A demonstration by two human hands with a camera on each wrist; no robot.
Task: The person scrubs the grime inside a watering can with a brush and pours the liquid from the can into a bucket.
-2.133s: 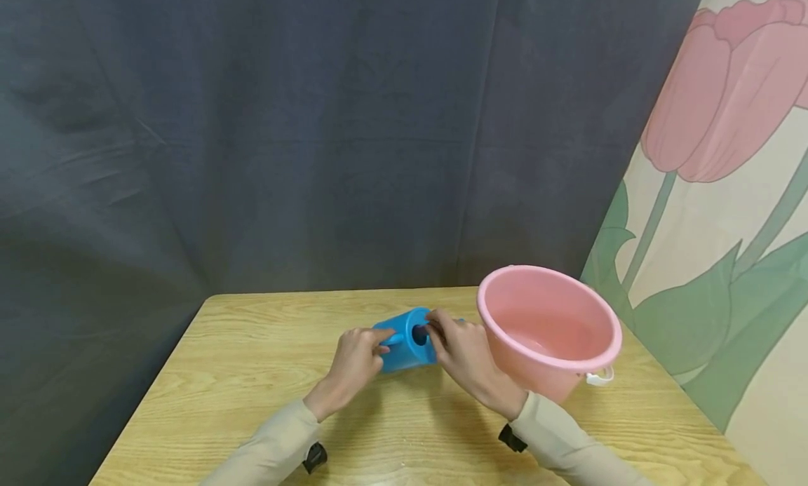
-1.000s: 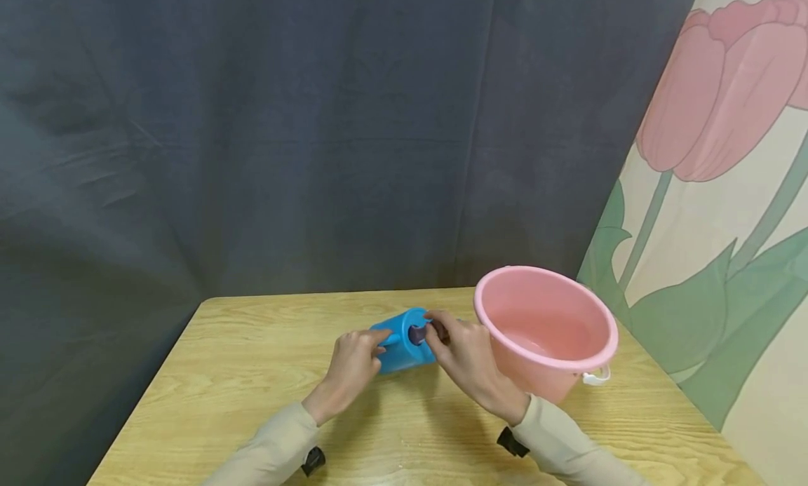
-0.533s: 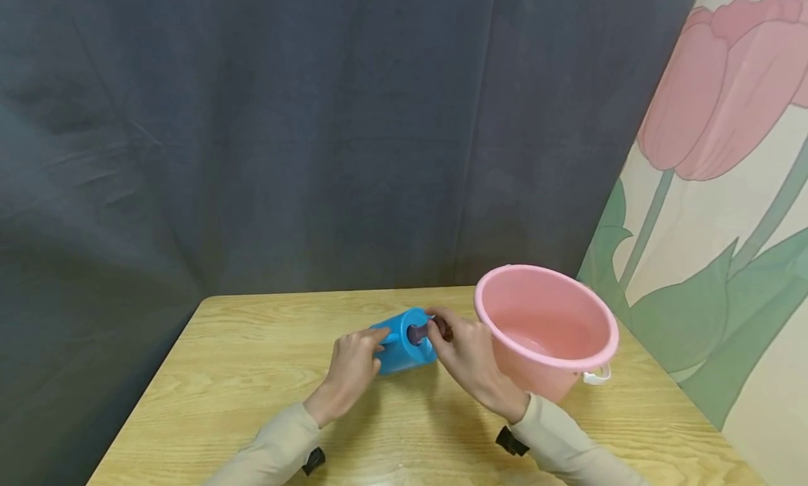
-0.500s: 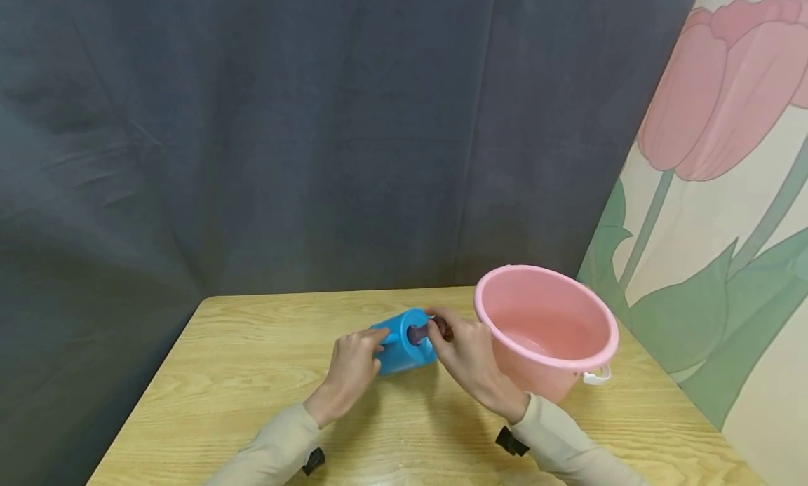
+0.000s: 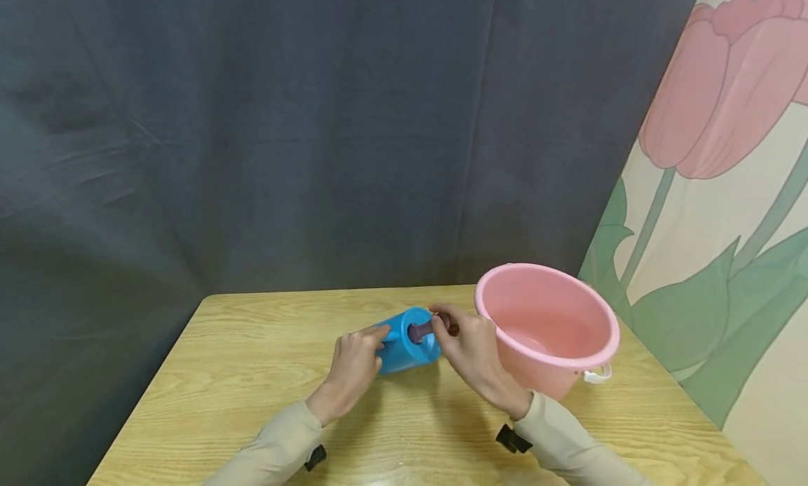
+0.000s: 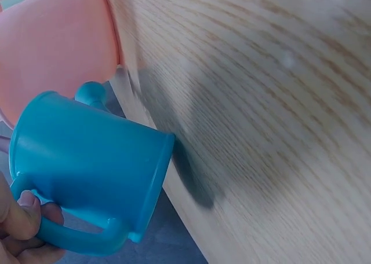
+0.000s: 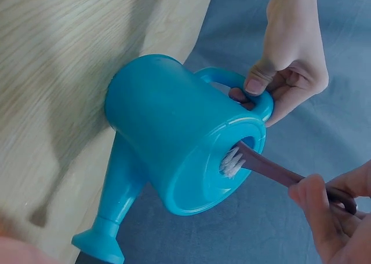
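A blue watering can [image 5: 404, 356] leans tilted over the table, its round opening facing the right hand. My left hand [image 5: 353, 363] grips the can's looped handle [image 6: 87, 239], fingers curled round it in the left wrist view. My right hand [image 5: 472, 349] pinches the brownish-purple handle of a brush [image 7: 272, 170]. White bristles [image 7: 233, 163] show at the opening's edge in the right wrist view; the rest of the brush head is partly hidden by the can. The spout [image 7: 119, 183] points away from the left hand, ending in a flared tip.
A pink bucket [image 5: 549, 370] with a white handle fitting stands on the wooden table [image 5: 252, 374], close to the right of my right hand. A dark curtain [image 5: 328, 135] hangs behind the table. A wall with painted tulips [image 5: 707, 261] rises on the right.
My right hand has moved slightly right, away from the can, and more of the brush handle shows outside the opening. The left hand and the can stay nearly in place.
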